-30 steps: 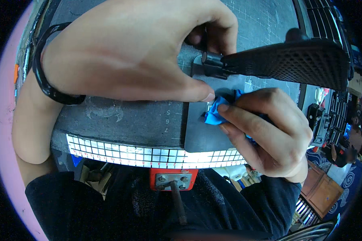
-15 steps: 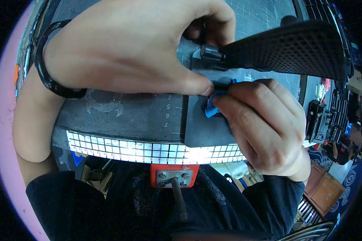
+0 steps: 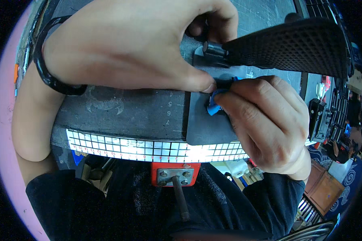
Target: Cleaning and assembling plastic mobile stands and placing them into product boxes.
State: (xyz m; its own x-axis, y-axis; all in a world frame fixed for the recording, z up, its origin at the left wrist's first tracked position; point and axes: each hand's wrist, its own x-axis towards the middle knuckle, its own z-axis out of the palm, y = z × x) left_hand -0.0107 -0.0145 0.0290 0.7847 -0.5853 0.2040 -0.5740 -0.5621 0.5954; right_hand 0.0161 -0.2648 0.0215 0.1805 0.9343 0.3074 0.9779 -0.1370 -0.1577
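Left hand: the left hand (image 3: 128, 48) arches in from the left over the surface, fingers bent and thumb stretched toward the right; its fingertips are hidden behind a short black cylinder (image 3: 214, 49), so whether they grasp anything I cannot tell. The thumb tip sits just beside the blue piece.
Right hand: the right hand (image 3: 269, 124) is grasping a crumpled bright-blue piece of thin, soft material (image 3: 214, 107), pinched under the thumb and bent fingers.
Blue piece: above the grey sheet, mostly covered by the right hand, with a folded tip poking out on its left and a scrap showing above the fingers.
Black part: a long black slab with a diamond-textured face (image 3: 289, 46) rises above the right hand, widening to the right; the cylinder is at its narrow left end.
Grey sheet: a flat dark-grey sheet with rounded corners (image 3: 207, 130) lies under both hands, its near edge beside the ruler strip.
Surface: a dark, scuffed surface with pale printed lines (image 3: 128, 116).
Ruler strip: a white gridded strip (image 3: 149, 149) curves along the near edge.
Below the edge: a red block (image 3: 155, 172) bears a bolted metal plate (image 3: 174, 171) and a rod (image 3: 181, 201).
Wrist: a glossy black bracelet (image 3: 54, 82) circles the left wrist.
Far right: a brown wooden box (image 3: 326, 182) near blue cloth with white swirls (image 3: 350, 188).
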